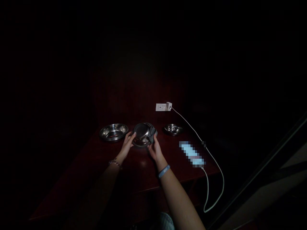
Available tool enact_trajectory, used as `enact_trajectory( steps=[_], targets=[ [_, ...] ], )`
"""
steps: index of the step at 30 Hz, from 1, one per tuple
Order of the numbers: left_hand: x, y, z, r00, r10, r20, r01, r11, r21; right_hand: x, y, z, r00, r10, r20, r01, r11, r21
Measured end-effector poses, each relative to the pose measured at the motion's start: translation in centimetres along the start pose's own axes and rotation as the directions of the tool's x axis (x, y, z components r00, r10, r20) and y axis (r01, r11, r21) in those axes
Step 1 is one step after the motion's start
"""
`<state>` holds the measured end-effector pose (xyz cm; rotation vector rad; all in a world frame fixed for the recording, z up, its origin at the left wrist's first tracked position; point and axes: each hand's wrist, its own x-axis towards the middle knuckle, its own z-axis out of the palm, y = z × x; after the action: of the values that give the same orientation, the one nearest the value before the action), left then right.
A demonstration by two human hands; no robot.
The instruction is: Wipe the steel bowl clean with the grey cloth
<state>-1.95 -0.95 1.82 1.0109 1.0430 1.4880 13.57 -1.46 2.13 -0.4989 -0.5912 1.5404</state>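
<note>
Steel bowl (141, 135) tilted up at counter (134, 172) centre. Left hand (128, 142) fingers curled on its rim; right hand (154, 149) fingers pinch grey cloth (152, 131) against it. Wide bowl (113, 131) left, small bowl (173, 129) right, both apart.

Very dim, edges black (one small light pool mid-frame, faint glare).

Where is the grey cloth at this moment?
In the head view, the grey cloth is near the centre, against the right edge of the round steel bowl, held there by the right hand.
</note>
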Motion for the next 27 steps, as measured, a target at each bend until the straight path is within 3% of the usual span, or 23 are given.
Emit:
enact_trajectory(
  steps=[13,27],
  targets=[
    [0.1,0.0,-0.2,1.0,0.013,-0.017,-0.013,1.0,-0.012,0.6,0.7,-1.0,0.993,-0.004,0.114,0.014,0.996,-0.088],
    [0.0,0.7,-0.7,0.996,0.082,-0.046,-0.08,0.995,0.055,-0.2,-0.3,0.0,0.999,0.035,0.014,-0.035,0.999,0.025]
  ],
)
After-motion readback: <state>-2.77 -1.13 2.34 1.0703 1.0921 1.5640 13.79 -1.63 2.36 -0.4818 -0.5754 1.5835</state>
